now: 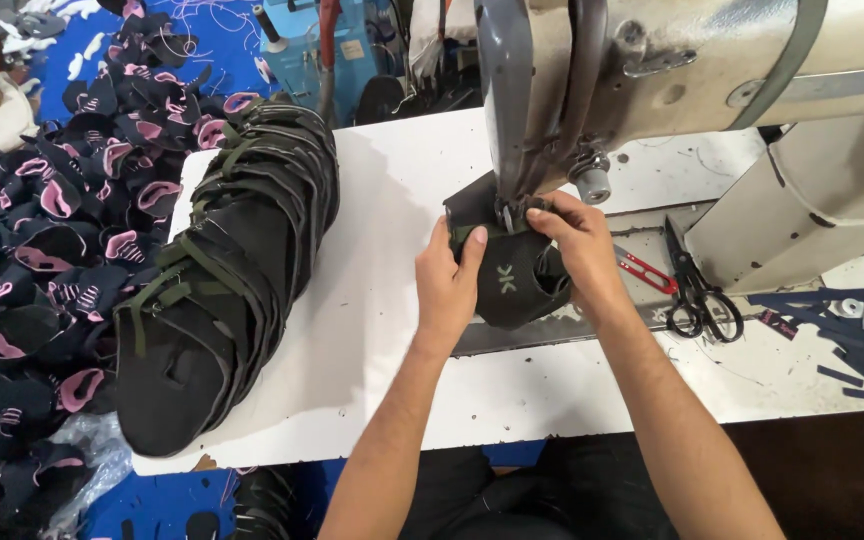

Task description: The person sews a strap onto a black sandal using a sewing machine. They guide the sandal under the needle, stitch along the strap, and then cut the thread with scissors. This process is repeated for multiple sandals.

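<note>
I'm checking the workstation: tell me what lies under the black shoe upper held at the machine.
Under the black shoe upper, only the sewing machine's post and grey bed show; the needle point stays covered by both hands.

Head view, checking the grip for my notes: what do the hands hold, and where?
Both hands, left hand and right hand, pinch the black shoe piece by its top edge.

bright, even overhead light | soft shadows on table (pixel 372 330) | sharp focus
</note>
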